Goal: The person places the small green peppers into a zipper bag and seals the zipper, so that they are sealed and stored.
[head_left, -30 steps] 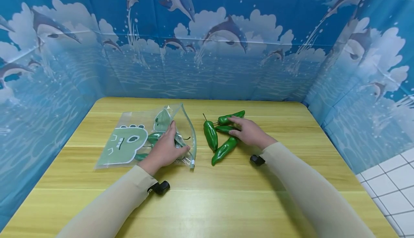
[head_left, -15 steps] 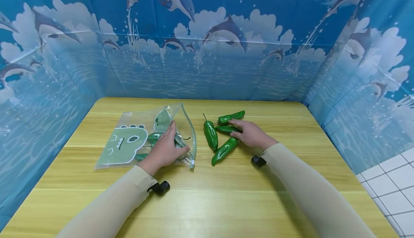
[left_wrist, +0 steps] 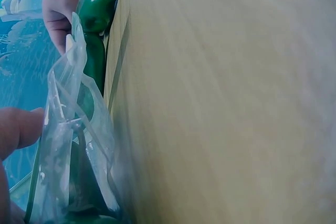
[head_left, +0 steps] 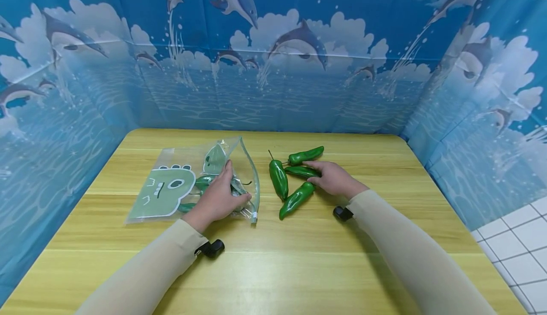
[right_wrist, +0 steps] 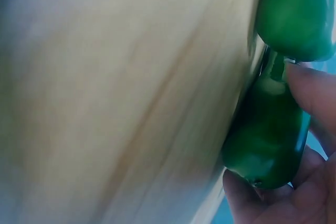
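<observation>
A clear zip bag [head_left: 158,198] with a green cartoon print lies on the left of the table, its mouth facing right. Green peppers [head_left: 186,207] show through its plastic. My left hand [head_left: 217,198] holds the bag near the mouth, thumb beside the plastic [left_wrist: 79,108] in the left wrist view. To the right, my right hand [head_left: 335,178] grips the middle green pepper [head_left: 300,171] of a small group. The right wrist view shows thumb and fingertips on opposite sides of that pepper [right_wrist: 270,129]. Around it lie a left pepper [head_left: 278,179], a back pepper [head_left: 306,155] and a front pepper [head_left: 296,202].
The wooden table [head_left: 273,267] carries the bag and peppers. A blue dolphin-print curtain [head_left: 273,96] stands behind it and along both sides. White tiles [head_left: 517,243] appear past the right edge. A small black device [head_left: 213,248] sits at the left wrist.
My right hand has shifted slightly right, and its fingers have drawn in around the middle pepper. The left hand, the bag and the other peppers look unmoved.
</observation>
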Motion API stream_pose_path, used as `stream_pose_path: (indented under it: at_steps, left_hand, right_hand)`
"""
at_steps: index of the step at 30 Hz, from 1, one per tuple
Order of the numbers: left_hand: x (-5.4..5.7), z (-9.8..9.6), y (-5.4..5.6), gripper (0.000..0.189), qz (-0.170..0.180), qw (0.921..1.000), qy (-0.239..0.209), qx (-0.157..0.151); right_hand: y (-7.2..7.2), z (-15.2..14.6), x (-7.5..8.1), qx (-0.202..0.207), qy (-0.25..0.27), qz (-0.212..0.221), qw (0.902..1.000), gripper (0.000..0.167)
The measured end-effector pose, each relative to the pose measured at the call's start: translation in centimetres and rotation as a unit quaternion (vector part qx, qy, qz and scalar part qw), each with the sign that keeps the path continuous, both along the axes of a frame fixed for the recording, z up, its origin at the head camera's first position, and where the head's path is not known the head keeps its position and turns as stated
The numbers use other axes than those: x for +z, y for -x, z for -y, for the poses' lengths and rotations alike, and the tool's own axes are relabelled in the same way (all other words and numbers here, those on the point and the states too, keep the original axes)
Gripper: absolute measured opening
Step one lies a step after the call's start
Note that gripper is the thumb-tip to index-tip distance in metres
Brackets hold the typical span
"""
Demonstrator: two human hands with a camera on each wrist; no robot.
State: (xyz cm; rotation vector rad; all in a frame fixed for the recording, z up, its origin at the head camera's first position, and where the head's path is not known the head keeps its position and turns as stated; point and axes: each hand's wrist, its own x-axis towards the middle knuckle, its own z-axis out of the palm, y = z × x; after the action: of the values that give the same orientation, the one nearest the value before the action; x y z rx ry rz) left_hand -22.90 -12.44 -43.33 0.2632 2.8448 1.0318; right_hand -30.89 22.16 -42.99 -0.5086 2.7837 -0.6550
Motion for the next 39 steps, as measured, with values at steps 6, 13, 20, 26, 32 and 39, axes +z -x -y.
stream_pose_path:
  at_steps: [6,13,20,26,32,39]
  left_hand:
    - [0.03,0.02,-0.03,0.117,0.002,1.0000,-0.002,0.001]
    - [0.03,0.04,-0.04,0.117,0.003,1.0000,-0.004,0.003]
    - [-0.13,0.00,0.06,0.116,0.004,1.0000,-0.002,0.003]
    - [-0.23,0.03,0.00,0.116,0.005,1.0000,-0.001,0.006]
    - [-0.31,0.01,-0.03,0.117,0.003,1.0000,0.000,0.003]
    - [-0.16,-0.06,-0.08,0.117,0.004,1.0000,0.001,0.003]
  right_hand:
    - [0.16,-0.16,-0.04,0.004,-0.010,-0.001,0.9999,0.062]
    - [0.12,-0.05,0.30,0.003,-0.030,0.009,0.9995,0.064]
    - [0.00,0.05,0.42,0.000,-0.038,0.010,0.9992,0.064]
    - [0.09,-0.03,0.16,0.001,-0.039,0.013,0.9992,0.064]
    - [0.02,0.02,0.18,0.002,-0.039,0.014,0.9991,0.064]
    - [0.04,0.00,0.19,-0.001,-0.038,0.015,0.9991,0.064]
